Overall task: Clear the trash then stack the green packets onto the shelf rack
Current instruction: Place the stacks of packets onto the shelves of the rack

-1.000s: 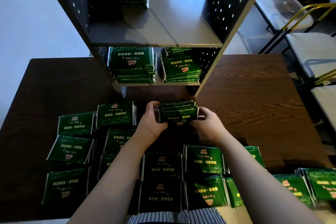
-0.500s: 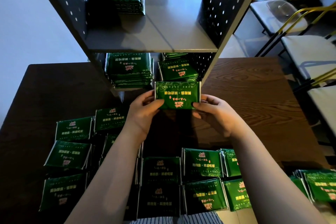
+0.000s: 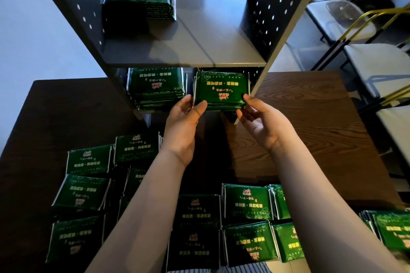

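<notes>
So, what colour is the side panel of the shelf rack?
Black side panel, dotted with round holes; head view.

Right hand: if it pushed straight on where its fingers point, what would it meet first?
The shiny green foil packets pinched by the right hand; beyond, probably the dark metal shelf rack.

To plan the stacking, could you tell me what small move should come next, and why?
Probably slide the held packets deeper into the lower shelf, beside the left stack: the left hand and right hand pinch their near corners at the shelf's front.
</notes>
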`<state>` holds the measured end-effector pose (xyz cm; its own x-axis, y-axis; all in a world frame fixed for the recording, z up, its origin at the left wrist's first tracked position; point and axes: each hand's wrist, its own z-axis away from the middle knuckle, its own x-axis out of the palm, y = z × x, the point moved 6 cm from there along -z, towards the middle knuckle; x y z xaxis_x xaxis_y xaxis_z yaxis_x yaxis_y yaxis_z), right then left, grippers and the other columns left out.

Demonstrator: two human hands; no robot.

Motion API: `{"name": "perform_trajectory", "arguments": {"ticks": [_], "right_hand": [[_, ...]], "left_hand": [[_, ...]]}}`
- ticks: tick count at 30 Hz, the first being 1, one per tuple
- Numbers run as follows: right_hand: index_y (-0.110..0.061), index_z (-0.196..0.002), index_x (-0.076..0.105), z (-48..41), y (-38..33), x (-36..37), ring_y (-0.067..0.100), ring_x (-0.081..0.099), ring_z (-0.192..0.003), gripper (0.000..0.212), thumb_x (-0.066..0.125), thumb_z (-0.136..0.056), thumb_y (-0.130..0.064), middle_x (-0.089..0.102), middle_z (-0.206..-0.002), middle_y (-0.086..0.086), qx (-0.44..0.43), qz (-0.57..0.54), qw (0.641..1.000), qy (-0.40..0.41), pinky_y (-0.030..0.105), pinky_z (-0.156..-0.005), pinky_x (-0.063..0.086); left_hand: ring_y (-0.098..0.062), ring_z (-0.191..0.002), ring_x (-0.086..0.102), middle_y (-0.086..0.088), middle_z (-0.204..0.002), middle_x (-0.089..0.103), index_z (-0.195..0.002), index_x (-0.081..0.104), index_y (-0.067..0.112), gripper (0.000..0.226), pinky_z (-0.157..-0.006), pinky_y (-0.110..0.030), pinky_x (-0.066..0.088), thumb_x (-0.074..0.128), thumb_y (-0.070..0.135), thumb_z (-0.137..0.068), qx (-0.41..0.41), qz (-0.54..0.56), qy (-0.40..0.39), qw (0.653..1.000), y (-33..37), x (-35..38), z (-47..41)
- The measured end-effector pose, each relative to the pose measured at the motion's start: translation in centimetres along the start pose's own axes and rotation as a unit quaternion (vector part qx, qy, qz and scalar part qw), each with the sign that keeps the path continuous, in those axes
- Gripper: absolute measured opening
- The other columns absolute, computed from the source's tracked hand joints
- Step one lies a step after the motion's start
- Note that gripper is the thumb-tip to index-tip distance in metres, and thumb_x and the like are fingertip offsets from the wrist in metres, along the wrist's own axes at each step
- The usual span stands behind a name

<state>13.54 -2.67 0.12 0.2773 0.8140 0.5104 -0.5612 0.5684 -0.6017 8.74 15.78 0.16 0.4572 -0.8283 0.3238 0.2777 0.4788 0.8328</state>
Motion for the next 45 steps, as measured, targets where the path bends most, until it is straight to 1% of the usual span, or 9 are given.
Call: {"name": "perform_trajectory", "arguments": {"ticks": [7, 11, 13, 19, 27, 32, 38, 41, 45], "right_hand": [[0.002, -0.095, 0.062, 0.6, 0.6, 1.3, 0.025, 0.067, -0.097, 0.004, 0.062, -0.091, 0.005, 0.067, -0.100, 0.018, 0.018, -0.136, 0.990, 0.037, 0.039, -0.102, 0.051], [0.007, -0.100, 0.060, -0.2, 1.4, 1.3, 0.027, 0.068, -0.092, 0.011, 0.059, -0.089, 0.008, 0.067, -0.100, 0.020, 0.042, -0.204, 0.977, 0.040, 0.040, -0.087, 0.057], [0.007, -0.100, 0.059, -0.5, 1.4, 1.1, 0.030, 0.068, -0.092, 0.009, 0.057, -0.091, 0.008, 0.067, -0.100, 0.022, 0.042, -0.213, 0.975, 0.040, 0.041, -0.095, 0.054], [0.003, -0.101, 0.058, -0.1, 0.8, 0.5, 0.037, 0.062, -0.120, 0.008, 0.055, -0.094, 0.005, 0.065, -0.118, 0.024, 0.042, -0.223, 0.974, 0.024, 0.043, -0.107, 0.047], [0.003, -0.118, 0.058, 0.2, 1.4, -5.4, 0.025, 0.067, -0.094, 0.033, 0.060, -0.087, 0.015, 0.069, -0.100, 0.016, 0.001, 0.177, 0.984, 0.029, 0.037, -0.094, 0.056], [-0.015, -0.107, 0.067, 0.3, 3.7, -8.4, 0.024, 0.069, -0.102, 0.038, 0.079, -0.077, 0.003, 0.070, -0.116, 0.010, 0.077, 0.569, 0.818, -0.040, 0.044, -0.095, 0.056], [-0.023, -0.139, 0.053, 1.5, 7.6, -10.4, 0.018, 0.057, -0.118, 0.080, 0.089, -0.067, -0.023, 0.060, -0.131, -0.002, 0.147, 0.807, 0.546, -0.172, 0.035, -0.100, 0.049], [-0.024, -0.138, 0.052, 1.3, 8.8, -11.3, 0.023, 0.056, -0.119, 0.084, 0.092, -0.063, -0.024, 0.056, -0.132, 0.002, 0.141, 0.843, 0.483, -0.188, 0.037, -0.099, 0.050], [-0.030, -0.136, 0.052, 1.0, 9.4, -12.2, 0.027, 0.044, -0.124, 0.081, 0.090, -0.065, -0.025, 0.048, -0.129, 0.005, 0.123, 0.860, 0.460, -0.181, 0.043, -0.101, 0.048]], "left_hand": [[-0.013, -0.107, 0.060, -0.007, -0.121, 0.059, -0.139, 0.047, 0.005, 0.051, -0.091, -0.019, 0.048, 0.064, -0.002, -0.091, -0.012, 0.098, 0.032, 0.995, -0.5, 0.5, -0.4], [-0.021, -0.111, 0.056, -0.018, -0.119, 0.052, -0.129, 0.049, 0.003, 0.044, -0.108, -0.030, 0.044, 0.062, -0.009, -0.089, 0.001, 0.149, 0.036, 0.988, -0.6, 0.7, -0.8], [-0.020, -0.113, 0.056, -0.016, -0.119, 0.053, -0.126, 0.051, 0.004, 0.041, -0.110, -0.032, 0.043, 0.063, -0.008, -0.089, 0.005, 0.147, 0.027, 0.989, -0.6, 0.7, -1.0], [-0.015, -0.119, 0.060, -0.006, -0.129, 0.060, -0.126, 0.057, 0.009, 0.039, -0.103, -0.029, 0.046, 0.068, 0.003, -0.089, -0.002, 0.087, 0.015, 0.996, -0.6, 0.5, -0.5], [-0.016, -0.114, 0.063, -0.003, -0.119, 0.065, -0.124, 0.058, 0.015, 0.040, -0.102, -0.033, 0.049, 0.074, 0.016, -0.087, 0.029, -0.108, 0.020, 0.993, -2.4, -0.8, 0.5], [-0.017, -0.104, 0.063, -0.008, -0.121, 0.063, -0.130, 0.052, 0.013, 0.053, -0.083, -0.022, 0.050, 0.077, 0.013, -0.083, -0.062, -0.350, -0.099, 0.929, -7.9, 0.7, 1.6], [-0.025, -0.132, 0.044, -0.005, -0.146, 0.043, -0.150, 0.034, 0.021, 0.092, -0.108, -0.040, 0.043, 0.086, 0.025, -0.074, -0.151, -0.661, -0.312, 0.665, -15.5, 2.2, 3.7], [-0.029, -0.130, 0.039, -0.006, -0.139, 0.043, -0.144, 0.041, 0.022, 0.085, -0.107, -0.045, 0.043, 0.086, 0.032, -0.072, -0.117, -0.742, -0.322, 0.576, -16.9, 2.7, 4.1], [-0.030, -0.127, 0.038, -0.007, -0.135, 0.043, -0.138, 0.046, 0.021, 0.080, -0.104, -0.044, 0.044, 0.086, 0.039, -0.071, -0.088, -0.779, -0.308, 0.539, -17.7, 3.0, 4.3]]}}
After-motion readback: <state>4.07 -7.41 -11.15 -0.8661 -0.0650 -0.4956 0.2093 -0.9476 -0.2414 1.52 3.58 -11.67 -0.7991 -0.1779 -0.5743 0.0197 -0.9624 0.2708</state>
